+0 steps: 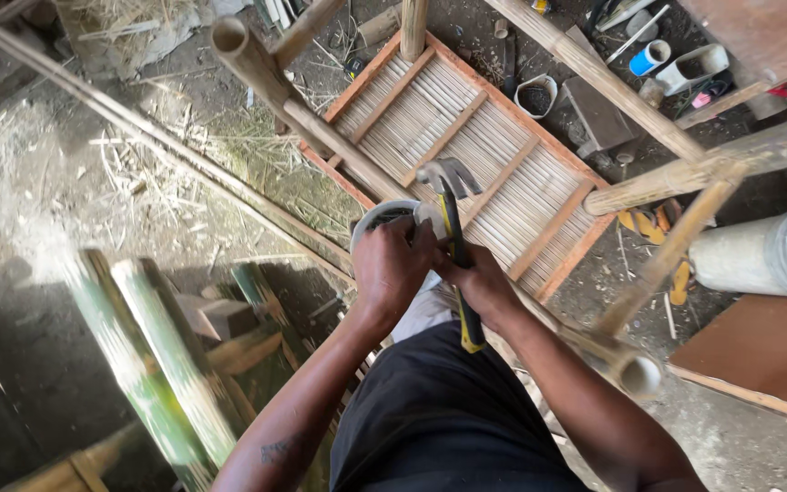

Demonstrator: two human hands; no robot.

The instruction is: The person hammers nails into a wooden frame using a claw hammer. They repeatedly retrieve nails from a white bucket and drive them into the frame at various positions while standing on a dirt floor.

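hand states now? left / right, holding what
Left hand: closed over a small round white container at the bamboo pole.
Right hand: closed around the hammer handle, head up.

Bamboo poles (321, 137) flank hands (430, 269); slatted panel (485, 155) ahead open

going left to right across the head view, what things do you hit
green bamboo poles → left hand → hammer → right hand → slatted bamboo panel → blue and white cup → pale cylinder
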